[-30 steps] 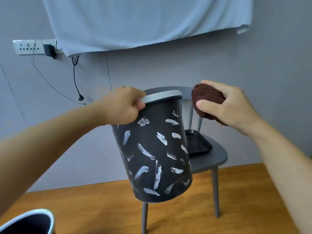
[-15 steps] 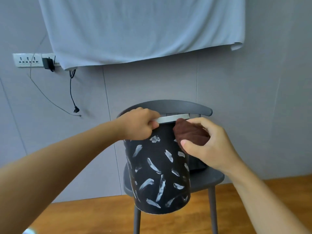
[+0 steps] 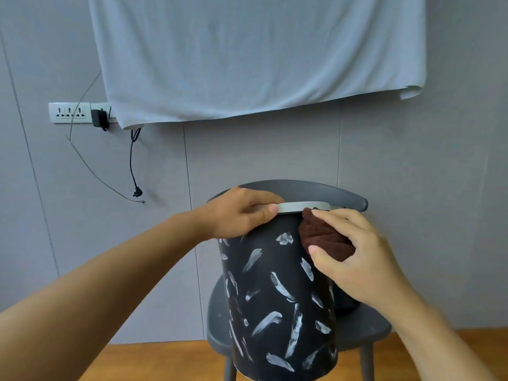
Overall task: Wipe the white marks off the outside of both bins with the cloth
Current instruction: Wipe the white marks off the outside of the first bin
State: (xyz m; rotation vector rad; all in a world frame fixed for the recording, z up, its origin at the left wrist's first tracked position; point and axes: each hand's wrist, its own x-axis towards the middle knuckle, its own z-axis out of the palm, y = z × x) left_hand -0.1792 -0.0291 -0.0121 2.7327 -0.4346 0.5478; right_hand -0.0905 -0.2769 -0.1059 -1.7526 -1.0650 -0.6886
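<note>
Head view: one wide picture looking forward and down at both hands working on a bin in front of a chair.
Bin: the black bin [image 3: 277, 298] is held up off the floor, upright or nearly so, its lower edge hanging in front of the chair seat.
Rim: a pale grey rim [image 3: 302, 207] runs round the top of the bin, passing from under the left fingers to just above the right fingertips.
Left hand: the left hand [image 3: 239, 213] grips the top edge of the bin, fingers curled over the rim and the thumb lying along its outer face, clamped on the bin.
Right hand: the right hand [image 3: 354, 259] holds the cloth, fingers bent round it from above and the thumb pressed in from below, pinching it against the side of the bin.
Cloth: the dark brown cloth [image 3: 321, 237] is bunched between the right fingers and thumb, touching the upper right part of the bin wall just under the rim.
White marks: white marks [image 3: 280, 285] like short brush strokes are scattered over the bin wall below both hands; one sits just left of the cloth, another just under the right thumb.
Chair: a grey chair [image 3: 368, 329] stands behind the bin, its curved back showing above the fingers of both hands.
Wall: a pale sheet [image 3: 247, 56] hangs on the grey wall well above the hands, with a socket strip [image 3: 70, 112] and a plugged-in black adapter [image 3: 97, 118] up to the left of the left hand.
Floor: a wooden floor [image 3: 165, 361] shows below the left forearm.
</note>
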